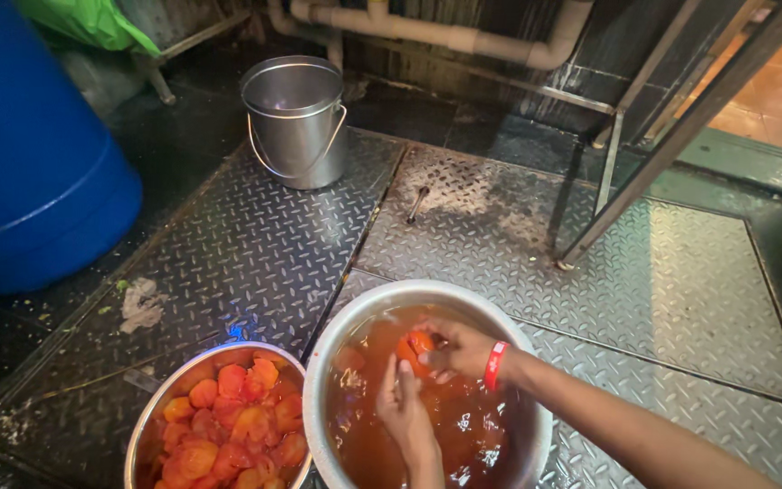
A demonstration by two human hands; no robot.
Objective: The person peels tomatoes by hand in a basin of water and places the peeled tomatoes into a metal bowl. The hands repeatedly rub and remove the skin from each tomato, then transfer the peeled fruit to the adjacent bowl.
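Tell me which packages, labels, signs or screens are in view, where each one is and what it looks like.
No packages, labels, signs or screens show.
Nearest to a package: green plastic bag, top left above the blue barrel, crumpled, no print visible.
Red wristband on the right hand; any marking is too small to tell.

Single head-worn view, looking steeply down and forward over the floor.

Camera sat close above the large metal basin (337,362) at bottom centre; the person's forearms entered from the lower right edge. Beyond, the steel tread-plate floor (681,290) ran away to a lidded pail (296,122) and wall pipes (445,32) at the top. No second view.
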